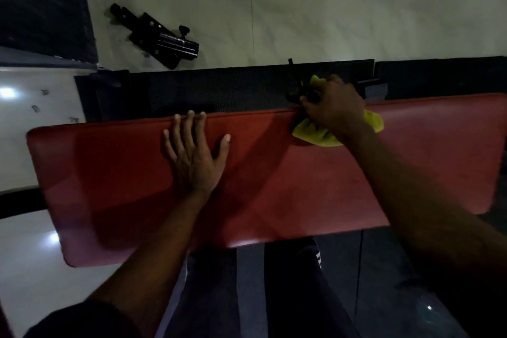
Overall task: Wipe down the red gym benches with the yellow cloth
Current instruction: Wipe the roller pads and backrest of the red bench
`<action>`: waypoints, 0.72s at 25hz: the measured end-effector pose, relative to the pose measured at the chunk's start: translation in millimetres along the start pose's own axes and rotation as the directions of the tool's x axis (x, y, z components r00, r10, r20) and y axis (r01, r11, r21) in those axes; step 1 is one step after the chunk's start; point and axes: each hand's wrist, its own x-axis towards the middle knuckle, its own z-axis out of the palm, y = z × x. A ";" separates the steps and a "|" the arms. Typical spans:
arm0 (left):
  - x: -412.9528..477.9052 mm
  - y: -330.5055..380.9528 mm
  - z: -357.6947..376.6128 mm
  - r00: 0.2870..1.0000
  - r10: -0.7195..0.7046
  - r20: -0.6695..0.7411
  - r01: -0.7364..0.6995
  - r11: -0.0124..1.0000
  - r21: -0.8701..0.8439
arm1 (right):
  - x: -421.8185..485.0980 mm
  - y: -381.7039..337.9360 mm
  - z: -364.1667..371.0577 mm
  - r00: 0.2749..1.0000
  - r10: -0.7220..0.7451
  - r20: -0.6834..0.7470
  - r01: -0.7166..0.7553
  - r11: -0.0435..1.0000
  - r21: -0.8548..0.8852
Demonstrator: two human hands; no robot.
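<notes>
Bracing the red bench (274, 186) with a flat, open left hand (193, 153), the person's right hand (333, 107) clutches the yellow cloth (315, 136) bunched at the far edge, likely to wipe there.

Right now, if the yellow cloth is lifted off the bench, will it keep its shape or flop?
Probably floppy: the yellow cloth is bunched and creased under the right hand. Likely light, since its corners stick out past the hand. It should slide easily on the smooth red bench.
</notes>
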 end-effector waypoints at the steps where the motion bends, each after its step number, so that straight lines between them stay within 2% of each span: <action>1: 0.1 -1.3 0.9 1.000 0.003 -0.008 -0.003 1.000 0.001 | 2.0 -9.2 0.1 1.000 0.006 0.021 -0.006 1.000 -0.005; 3: 0.7 -2.0 1.5 1.000 -0.008 -0.010 0.008 1.000 -0.011 | -0.5 -42.7 3.0 0.996 -0.056 0.065 0.056 0.998 -0.003; 5: 0.5 -0.4 2.0 1.000 -0.013 -0.004 0.013 1.000 -0.014 | -10.0 -69.1 11.3 0.981 -0.178 0.082 0.178 0.984 0.005; 7: 0.1 -1.3 2.3 1.000 -0.001 0.001 0.001 1.000 -0.001 | -14.9 -67.6 11.6 0.964 -0.254 0.076 0.254 0.967 0.009; 9: -0.9 -1.4 1.4 1.000 0.007 0.012 -0.007 0.999 0.039 | -12.9 -38.2 6.5 0.967 -0.249 0.060 0.248 0.968 0.029; 11: 0.2 0.5 0.3 0.999 0.022 0.044 -0.025 0.997 0.068 | -7.0 -0.3 1.4 0.984 -0.176 0.032 0.176 0.984 0.016; 13: 0.7 5.6 -0.1 0.989 0.120 0.085 -0.123 0.992 0.028 | 1.8 26.7 -1.7 0.998 -0.056 0.024 0.056 0.998 0.029; 15: 1.2 16.9 0.0 0.952 0.280 0.126 -0.273 0.959 -0.070 | 12.3 21.6 -1.5 0.997 0.021 0.070 -0.025 0.999 0.045; 18: 8.4 58.1 6.2 0.899 0.398 0.180 -0.373 0.914 -0.159 | 14.1 -1.6 -2.8 0.976 -0.142 0.162 0.137 0.990 0.044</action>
